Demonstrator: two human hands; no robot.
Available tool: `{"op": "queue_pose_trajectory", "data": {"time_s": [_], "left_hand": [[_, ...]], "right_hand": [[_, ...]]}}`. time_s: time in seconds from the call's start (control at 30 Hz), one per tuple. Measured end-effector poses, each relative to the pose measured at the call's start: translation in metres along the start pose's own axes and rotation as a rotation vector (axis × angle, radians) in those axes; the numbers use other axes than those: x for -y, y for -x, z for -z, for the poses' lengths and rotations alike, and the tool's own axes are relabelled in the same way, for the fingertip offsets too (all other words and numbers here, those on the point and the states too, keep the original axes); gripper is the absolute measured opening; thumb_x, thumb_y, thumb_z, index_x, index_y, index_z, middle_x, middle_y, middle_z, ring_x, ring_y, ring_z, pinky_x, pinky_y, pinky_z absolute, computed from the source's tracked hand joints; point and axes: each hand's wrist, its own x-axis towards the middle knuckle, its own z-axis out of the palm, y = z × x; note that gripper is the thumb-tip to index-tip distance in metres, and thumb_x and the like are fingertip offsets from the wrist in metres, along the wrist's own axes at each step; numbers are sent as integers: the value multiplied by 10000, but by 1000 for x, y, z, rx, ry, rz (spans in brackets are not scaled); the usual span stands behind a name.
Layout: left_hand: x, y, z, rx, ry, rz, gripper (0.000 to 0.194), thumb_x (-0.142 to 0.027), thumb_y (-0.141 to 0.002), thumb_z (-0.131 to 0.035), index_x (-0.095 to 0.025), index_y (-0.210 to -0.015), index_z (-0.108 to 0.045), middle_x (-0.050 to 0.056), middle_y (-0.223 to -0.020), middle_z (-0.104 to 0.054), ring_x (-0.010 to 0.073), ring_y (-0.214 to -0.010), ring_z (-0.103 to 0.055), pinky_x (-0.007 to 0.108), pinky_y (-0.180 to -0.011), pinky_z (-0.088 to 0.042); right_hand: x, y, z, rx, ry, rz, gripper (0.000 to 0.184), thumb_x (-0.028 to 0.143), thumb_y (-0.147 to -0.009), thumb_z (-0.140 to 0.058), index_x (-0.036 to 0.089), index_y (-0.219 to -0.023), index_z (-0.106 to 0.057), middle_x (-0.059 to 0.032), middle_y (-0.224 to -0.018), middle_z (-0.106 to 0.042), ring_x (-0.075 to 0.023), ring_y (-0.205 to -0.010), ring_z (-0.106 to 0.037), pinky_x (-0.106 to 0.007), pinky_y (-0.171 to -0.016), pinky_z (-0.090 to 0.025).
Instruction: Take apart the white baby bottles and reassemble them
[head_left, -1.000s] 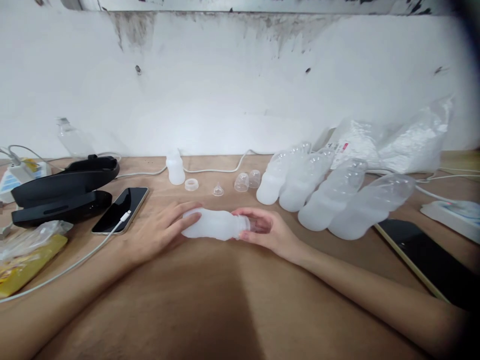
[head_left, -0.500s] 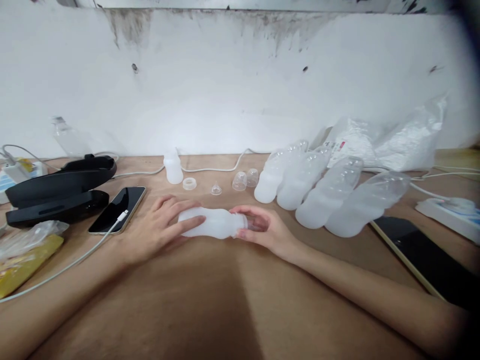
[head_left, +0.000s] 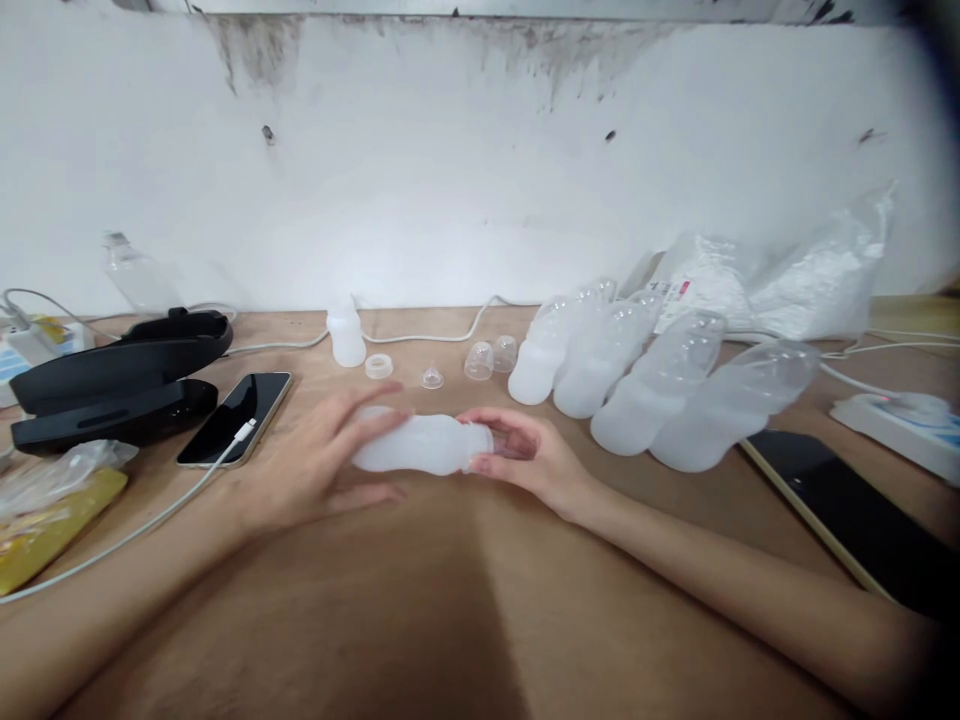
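Note:
A frosted white baby bottle (head_left: pixel 412 444) lies sideways in front of me, its neck pointing right. My right hand (head_left: pixel 536 458) pinches it at the collar, with a clear teat or tip partly hidden by the fingers. Around the bottle's base, my left hand (head_left: pixel 330 455) has its fingers spread, slightly blurred. Whether the left fingers touch it I cannot tell. Behind the bottle are a collar ring (head_left: pixel 379 366), a clear teat (head_left: pixel 432 377), two clear domed caps (head_left: pixel 478 361) and a smaller bottle body (head_left: pixel 346 335) standing upright.
Several capped baby bottles (head_left: pixel 637 405) stand at the right, before plastic bags (head_left: pixel 817 275). A dark tablet-like device (head_left: pixel 840 510) and a power strip (head_left: pixel 900 425) lie farther right. At left are a phone (head_left: pixel 232 420) with a cable, a black headset-like object (head_left: pixel 120 375) and a yellow packet (head_left: pixel 64 515).
My left hand has loosened from the bottle's base and its fingers have spread apart. My right hand stays at the collar. The view has shifted slightly.

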Motion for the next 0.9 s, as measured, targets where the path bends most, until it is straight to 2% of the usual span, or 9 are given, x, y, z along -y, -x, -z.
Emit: {"op": "queue_pose_trajectory", "data": {"time_s": [0.07, 0.17, 0.23, 0.33, 0.47, 0.53, 0.67, 0.8, 0.9], "left_hand": [[-2, -4, 0, -25, 153, 170, 682, -438, -797, -537, -245, -1351, -189, 124, -1382, -296, 276, -1191, -393, 427, -964, -361], [-3, -9, 1, 26, 310, 464, 464, -419, -899, -326, -238, -1322, -269, 85, -1296, -445, 239, -1108, -487, 391, -899, -429], [-1, -9, 1, 84, 323, 581, 401, -424, -906, -301, -248, -1256, -382, 49, -1202, -540, 237, -1064, -523, 376, -851, -461], [4, -6, 1, 125, 287, 488, 370, -410, -871, -419, -240, -1198, -445, 38, -1149, -578, 235, -1021, -550, 368, -826, -475], [11, 3, -3, 31, 39, 54, 366, -221, -841, -512, -258, -1194, -425, 70, -1278, -472, 235, -1137, -466, 406, -922, -403], [11, 4, -4, -16, 5, -37, 407, -203, -826, -533, -268, -1205, -403, 83, -1303, -427, 239, -1177, -424, 417, -941, -385], [10, -1, -4, -41, 245, 207, 612, -378, -788, -563, -224, -1301, -268, 120, -1306, -392, 256, -1148, -444, 406, -908, -422], [9, -5, -1, 154, 343, 497, 418, -406, -893, -333, -250, -1281, -350, 65, -1203, -524, 243, -1051, -525, 387, -836, -458], [8, -5, 0, 281, 402, 506, 392, -418, -872, -391, -275, -1235, -424, 16, -1106, -598, 221, -972, -572, 348, -800, -479]], "right_hand": [[0, 0, 1, -33, 58, 17, 334, 221, -627, -716, 268, -944, -622, 0, -966, -639, -167, -836, -626, -341, -790, -497], [0, -1, 3, -49, 118, 26, 337, 235, -636, -710, 266, -957, -612, 1, -975, -640, -163, -833, -629, -333, -785, -505], [0, -2, 4, -50, 157, 30, 349, 240, -627, -715, 255, -959, -608, -2, -995, -637, -164, -853, -628, -325, -788, -509], [0, -3, 7, -52, 195, 23, 366, 248, -628, -712, 239, -977, -601, -12, -1010, -636, -166, -871, -628, -322, -802, -511], [0, -4, 9, -40, 206, 19, 387, 253, -627, -712, 240, -995, -594, -12, -1024, -644, -168, -884, -631, -322, -812, -513], [0, -4, 8, -39, 226, 30, 390, 253, -621, -715, 241, -992, -595, -11, -1030, -643, -169, -881, -633, -321, -801, -520], [2, -1, 5, -49, 271, 57, 389, 262, -627, -711, 239, -997, -593, -18, -1043, -642, -171, -875, -634, -324, -788, -526], [4, 0, 3, -45, 307, 72, 385, 264, -625, -711, 238, -993, -599, -18, -1055, -640, -170, -879, -632, -327, -798, -522], [4, 0, 3, -50, 344, 68, 390, 272, -620, -712, 234, -995, -610, -21, -1038, -649, -171, -871, -632, -335, -805, -518]]}}
